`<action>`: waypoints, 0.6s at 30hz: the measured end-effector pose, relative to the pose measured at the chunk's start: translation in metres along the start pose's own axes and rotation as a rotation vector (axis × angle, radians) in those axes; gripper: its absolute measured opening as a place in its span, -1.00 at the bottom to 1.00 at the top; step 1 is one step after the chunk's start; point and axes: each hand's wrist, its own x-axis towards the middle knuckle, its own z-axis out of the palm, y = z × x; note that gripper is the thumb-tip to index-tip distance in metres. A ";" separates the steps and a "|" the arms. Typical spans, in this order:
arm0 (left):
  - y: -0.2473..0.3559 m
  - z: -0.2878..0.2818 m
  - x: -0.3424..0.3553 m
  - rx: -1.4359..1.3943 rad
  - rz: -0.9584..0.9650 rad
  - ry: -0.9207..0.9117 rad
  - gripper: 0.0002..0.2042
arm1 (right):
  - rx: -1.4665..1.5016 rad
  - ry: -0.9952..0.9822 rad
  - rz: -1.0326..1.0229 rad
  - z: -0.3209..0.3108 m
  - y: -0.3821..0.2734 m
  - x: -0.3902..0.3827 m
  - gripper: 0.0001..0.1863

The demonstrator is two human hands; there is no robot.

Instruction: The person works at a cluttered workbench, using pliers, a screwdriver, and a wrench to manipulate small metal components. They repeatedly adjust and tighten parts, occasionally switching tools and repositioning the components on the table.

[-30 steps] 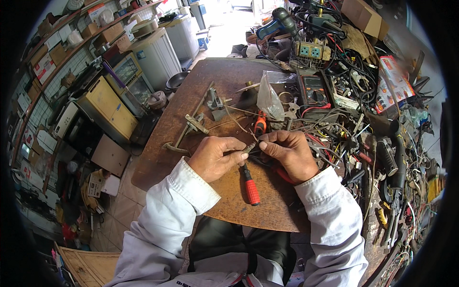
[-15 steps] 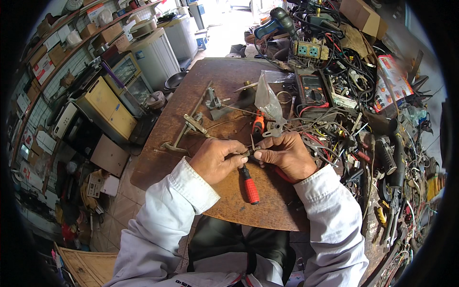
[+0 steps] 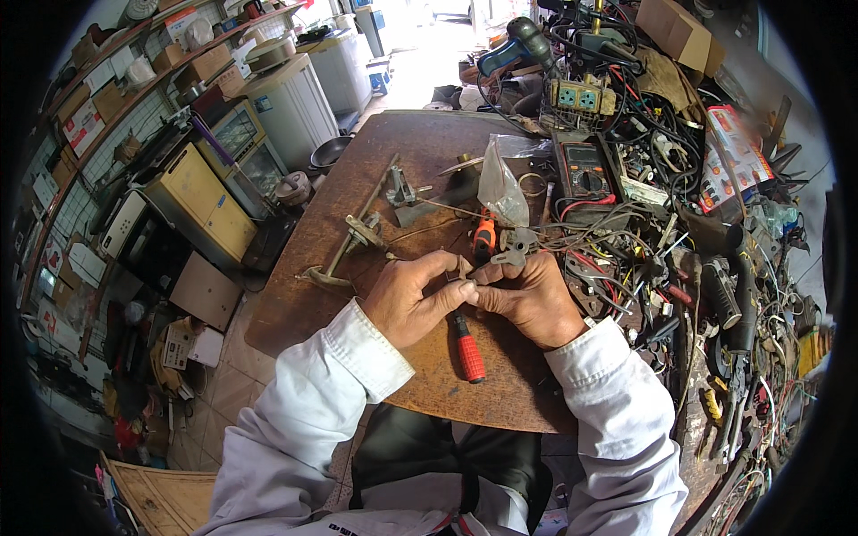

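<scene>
My left hand and my right hand meet over the near half of the wooden table, thumbs and fingertips pinched together. A small thin metal piece shows between the fingertips; most of it is hidden, so its kind is unclear. Just above my right fingers, a flat grey metal plate with holes sticks up, seemingly in that hand. Below my hands lies a screwdriver with a red handle, its tip end under my fingers. Past them lies an orange-and-black handled tool.
Metal rod parts lie at the left on the wooden table. A clear plastic bag and a multimeter are behind my right hand. Tangled wires and tools crowd the right side. A heat gun rests at the far end.
My fingertips have drawn closer together, and the small metal piece has turned between them. The holed plate has tilted and dropped slightly with my right hand. The screwdriver stays put.
</scene>
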 end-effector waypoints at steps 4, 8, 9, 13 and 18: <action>0.001 -0.003 0.000 -0.013 -0.113 -0.017 -0.65 | 0.151 -0.001 0.071 -0.001 -0.001 0.000 -0.86; -0.001 -0.013 0.005 -0.097 -0.203 -0.079 -0.59 | 0.225 -0.005 0.089 0.000 0.004 0.001 -0.86; 0.000 -0.017 0.007 -0.120 -0.237 -0.091 -0.59 | 0.239 0.024 0.088 0.002 0.003 0.000 -0.86; 0.004 -0.026 0.010 -0.312 -0.390 -0.098 -0.59 | 0.227 0.063 0.075 0.004 0.002 0.001 -0.85; 0.020 -0.035 0.014 -0.342 -0.462 -0.098 -0.61 | 0.234 0.082 0.095 0.002 0.008 0.001 -0.87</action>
